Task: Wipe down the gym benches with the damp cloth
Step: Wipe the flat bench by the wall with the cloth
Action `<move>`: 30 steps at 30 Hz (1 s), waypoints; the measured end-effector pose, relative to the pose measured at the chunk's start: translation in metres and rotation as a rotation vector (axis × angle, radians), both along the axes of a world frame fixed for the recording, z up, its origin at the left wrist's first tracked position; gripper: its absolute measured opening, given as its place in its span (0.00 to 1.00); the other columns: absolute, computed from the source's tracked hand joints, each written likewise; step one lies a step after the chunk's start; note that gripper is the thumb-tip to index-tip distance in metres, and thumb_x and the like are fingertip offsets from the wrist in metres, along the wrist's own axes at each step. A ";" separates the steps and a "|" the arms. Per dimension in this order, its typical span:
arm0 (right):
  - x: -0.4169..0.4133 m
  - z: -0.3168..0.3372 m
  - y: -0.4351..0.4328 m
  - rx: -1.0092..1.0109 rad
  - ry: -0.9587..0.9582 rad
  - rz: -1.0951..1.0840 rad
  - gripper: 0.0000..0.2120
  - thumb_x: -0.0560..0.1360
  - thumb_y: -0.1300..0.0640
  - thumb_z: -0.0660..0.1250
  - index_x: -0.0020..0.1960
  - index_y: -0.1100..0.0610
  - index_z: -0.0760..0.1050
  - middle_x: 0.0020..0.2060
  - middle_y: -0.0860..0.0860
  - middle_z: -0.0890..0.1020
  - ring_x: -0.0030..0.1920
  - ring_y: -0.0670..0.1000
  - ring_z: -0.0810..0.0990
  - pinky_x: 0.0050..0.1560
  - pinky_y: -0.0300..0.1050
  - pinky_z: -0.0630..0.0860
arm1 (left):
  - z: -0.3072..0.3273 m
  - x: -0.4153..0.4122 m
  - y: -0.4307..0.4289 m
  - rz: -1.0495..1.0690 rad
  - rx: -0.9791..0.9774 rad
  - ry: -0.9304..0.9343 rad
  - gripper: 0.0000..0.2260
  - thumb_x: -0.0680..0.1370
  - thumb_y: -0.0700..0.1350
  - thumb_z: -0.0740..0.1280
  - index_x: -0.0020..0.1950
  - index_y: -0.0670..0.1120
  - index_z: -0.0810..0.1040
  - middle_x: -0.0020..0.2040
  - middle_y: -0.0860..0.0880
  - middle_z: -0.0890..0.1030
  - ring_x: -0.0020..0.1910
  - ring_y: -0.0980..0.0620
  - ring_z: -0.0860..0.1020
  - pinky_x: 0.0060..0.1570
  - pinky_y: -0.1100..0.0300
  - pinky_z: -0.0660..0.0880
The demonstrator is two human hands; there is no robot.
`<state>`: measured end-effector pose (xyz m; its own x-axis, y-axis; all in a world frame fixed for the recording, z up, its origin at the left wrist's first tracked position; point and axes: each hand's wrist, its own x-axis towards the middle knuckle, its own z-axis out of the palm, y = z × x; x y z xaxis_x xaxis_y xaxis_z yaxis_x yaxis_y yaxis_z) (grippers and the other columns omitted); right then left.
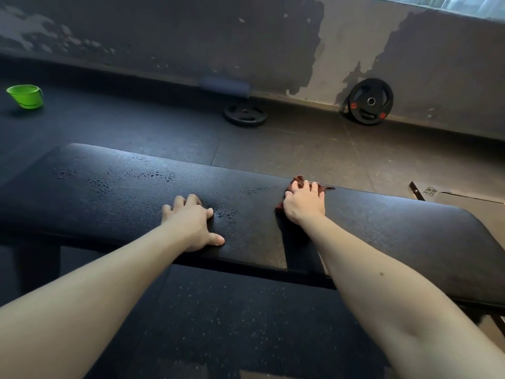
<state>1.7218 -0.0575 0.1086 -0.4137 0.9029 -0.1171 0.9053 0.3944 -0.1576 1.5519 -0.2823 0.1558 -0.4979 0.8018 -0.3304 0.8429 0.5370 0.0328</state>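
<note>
Your left hand (pixel 191 222) rests on the black bench (pixel 109 192), fingers spread, gripping nothing; at its 2 o'clock your right hand (pixel 304 203) presses flat-fingered on the dark red cloth (pixel 299 182) near the bench's far edge; water droplets (pixel 99 184) bead toward 10 o'clock.

Cloth (pixel 298 180) — largely hidden, perhaps bunched

Grained, wet-beaded leatherette bench pad (pixel 382 228)

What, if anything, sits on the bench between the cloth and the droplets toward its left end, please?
Only the left hand, resting on the bench in that path. The right hand presses the cloth; the droplets lie beyond it.
</note>
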 end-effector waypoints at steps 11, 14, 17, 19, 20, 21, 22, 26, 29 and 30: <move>-0.075 -0.004 -0.013 0.030 0.012 0.390 0.26 0.85 0.48 0.48 0.82 0.52 0.57 0.82 0.58 0.55 0.82 0.59 0.49 0.81 0.60 0.46 | -0.002 -0.001 0.001 0.007 0.007 0.004 0.38 0.70 0.73 0.67 0.77 0.61 0.66 0.74 0.51 0.63 0.74 0.45 0.59 0.72 0.46 0.61; -0.044 -0.005 0.013 0.059 0.007 0.340 0.25 0.85 0.49 0.47 0.80 0.52 0.59 0.82 0.57 0.57 0.81 0.58 0.52 0.80 0.61 0.50 | -0.003 -0.003 0.001 0.005 0.008 0.000 0.38 0.70 0.74 0.67 0.77 0.62 0.66 0.74 0.51 0.63 0.74 0.45 0.59 0.71 0.46 0.61; -0.015 -0.005 0.038 0.044 -0.028 0.149 0.25 0.84 0.48 0.47 0.80 0.53 0.59 0.82 0.57 0.57 0.81 0.60 0.53 0.80 0.62 0.49 | -0.004 -0.004 -0.001 0.002 0.015 -0.002 0.38 0.70 0.74 0.67 0.78 0.62 0.65 0.74 0.52 0.62 0.73 0.45 0.59 0.70 0.47 0.61; -0.014 -0.003 0.042 0.017 -0.040 0.039 0.27 0.84 0.48 0.47 0.81 0.53 0.58 0.82 0.57 0.55 0.82 0.60 0.51 0.80 0.63 0.47 | -0.006 -0.003 -0.001 0.002 0.020 -0.003 0.38 0.70 0.74 0.66 0.78 0.62 0.65 0.74 0.52 0.62 0.73 0.45 0.59 0.70 0.47 0.61; -0.021 -0.002 0.040 0.006 -0.038 0.005 0.27 0.84 0.48 0.47 0.82 0.53 0.57 0.83 0.57 0.54 0.82 0.60 0.50 0.80 0.62 0.46 | -0.006 -0.003 -0.001 0.001 0.022 -0.003 0.38 0.71 0.73 0.66 0.78 0.62 0.65 0.74 0.51 0.62 0.73 0.45 0.59 0.70 0.47 0.61; -0.032 -0.001 0.035 -0.004 -0.036 -0.001 0.28 0.84 0.47 0.47 0.82 0.53 0.57 0.83 0.57 0.53 0.82 0.61 0.49 0.80 0.62 0.45 | -0.006 -0.003 -0.001 -0.001 0.021 -0.003 0.37 0.71 0.73 0.66 0.77 0.62 0.65 0.74 0.51 0.62 0.73 0.45 0.59 0.71 0.47 0.61; -0.047 -0.001 0.027 -0.006 -0.033 0.027 0.28 0.84 0.47 0.47 0.82 0.53 0.57 0.83 0.57 0.53 0.82 0.61 0.49 0.80 0.62 0.45 | -0.006 -0.002 -0.001 -0.004 0.019 0.000 0.37 0.71 0.73 0.66 0.77 0.61 0.65 0.74 0.51 0.62 0.73 0.44 0.59 0.71 0.46 0.61; -0.109 -0.004 -0.014 0.053 -0.019 0.280 0.27 0.83 0.47 0.50 0.80 0.53 0.59 0.81 0.59 0.56 0.81 0.62 0.52 0.79 0.63 0.49 | -0.007 -0.001 0.000 0.000 0.018 0.015 0.37 0.72 0.73 0.66 0.77 0.61 0.65 0.75 0.51 0.62 0.74 0.44 0.59 0.71 0.46 0.61; -0.121 -0.003 -0.031 0.022 -0.009 0.397 0.28 0.84 0.47 0.48 0.83 0.52 0.54 0.83 0.57 0.51 0.82 0.60 0.47 0.80 0.62 0.44 | -0.006 0.000 0.000 0.011 0.017 0.017 0.37 0.72 0.72 0.66 0.77 0.61 0.65 0.75 0.51 0.62 0.74 0.44 0.58 0.71 0.45 0.60; -0.115 -0.002 -0.029 0.017 -0.003 0.418 0.28 0.85 0.47 0.48 0.83 0.51 0.53 0.83 0.57 0.51 0.83 0.59 0.46 0.81 0.61 0.43 | -0.006 0.001 -0.001 0.012 0.018 0.014 0.37 0.72 0.72 0.66 0.78 0.61 0.65 0.75 0.51 0.61 0.74 0.44 0.58 0.71 0.45 0.60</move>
<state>1.6065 -0.0869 0.1061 -0.7447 0.6591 -0.1051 0.6671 0.7305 -0.1458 1.5525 -0.2831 0.1496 -0.5119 0.8017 -0.3086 0.8371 0.5462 0.0305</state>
